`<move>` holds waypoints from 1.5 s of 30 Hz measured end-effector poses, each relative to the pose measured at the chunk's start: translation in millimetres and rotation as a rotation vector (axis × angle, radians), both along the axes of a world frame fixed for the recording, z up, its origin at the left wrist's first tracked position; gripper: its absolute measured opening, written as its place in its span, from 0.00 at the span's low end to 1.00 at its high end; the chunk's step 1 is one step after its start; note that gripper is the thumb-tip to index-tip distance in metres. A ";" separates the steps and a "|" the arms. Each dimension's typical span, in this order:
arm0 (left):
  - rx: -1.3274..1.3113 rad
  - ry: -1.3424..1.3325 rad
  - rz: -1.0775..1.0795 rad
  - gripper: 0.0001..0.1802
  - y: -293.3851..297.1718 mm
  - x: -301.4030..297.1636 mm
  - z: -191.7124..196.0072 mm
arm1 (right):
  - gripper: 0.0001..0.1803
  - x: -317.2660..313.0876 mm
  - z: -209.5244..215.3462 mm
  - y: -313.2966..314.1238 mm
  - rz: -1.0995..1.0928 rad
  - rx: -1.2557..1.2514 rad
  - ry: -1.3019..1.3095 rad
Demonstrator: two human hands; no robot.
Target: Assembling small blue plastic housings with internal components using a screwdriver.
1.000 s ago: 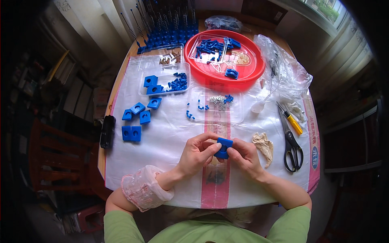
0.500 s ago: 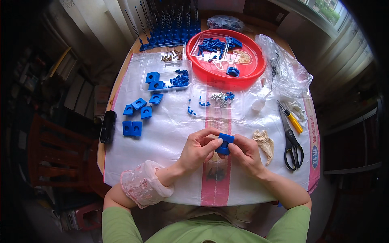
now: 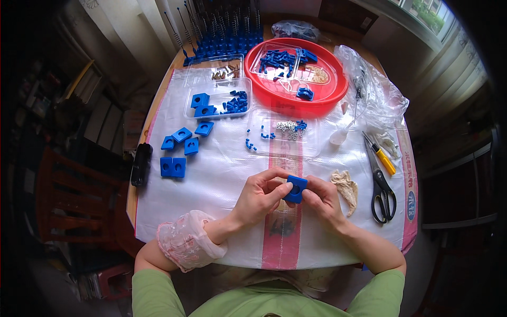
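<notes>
Fingers of both my hands pinch one blue square block with a round hole, held just above the tabletop at the near middle. My left hand grips its left edge with thumb and forefinger; my right hand closes on its right edge. A lace cuff sits on my left wrist.

At 10 o'clock from the block lie more loose blue blocks, some paired side by side, and a black oblong thing rests at the tabletop's left edge. At 11 o'clock a clear tray holds blocks and small blue pieces. At 12 o'clock a red round basin carries clear tubs of blue parts, and nearer me a flat clear lid bears little metal rings and blue bits. At 3 o'clock lies a crumpled tan scrap, then black scissors and a yellow-handled tool. At 1 o'clock sits a crinkled clear bag
</notes>
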State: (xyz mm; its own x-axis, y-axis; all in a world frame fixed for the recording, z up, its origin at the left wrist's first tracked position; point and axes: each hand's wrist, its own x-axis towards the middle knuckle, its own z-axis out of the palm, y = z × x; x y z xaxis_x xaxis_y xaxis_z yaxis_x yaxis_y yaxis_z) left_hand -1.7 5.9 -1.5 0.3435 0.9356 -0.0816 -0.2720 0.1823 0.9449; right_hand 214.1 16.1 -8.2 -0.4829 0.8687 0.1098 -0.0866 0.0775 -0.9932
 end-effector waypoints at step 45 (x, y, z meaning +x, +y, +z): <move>0.009 -0.018 -0.016 0.11 -0.9 1.8 -3.7 | 0.13 -0.5 -1.0 -2.0 -0.027 -0.113 0.001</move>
State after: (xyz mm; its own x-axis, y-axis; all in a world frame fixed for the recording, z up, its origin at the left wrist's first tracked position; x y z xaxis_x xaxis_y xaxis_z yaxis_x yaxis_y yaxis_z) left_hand 0.1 5.0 -5.1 0.3596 0.9307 -0.0666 -0.2864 0.1780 0.9414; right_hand 213.6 14.1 -9.2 -0.4590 0.8884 0.0107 -0.0868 -0.0328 -0.9957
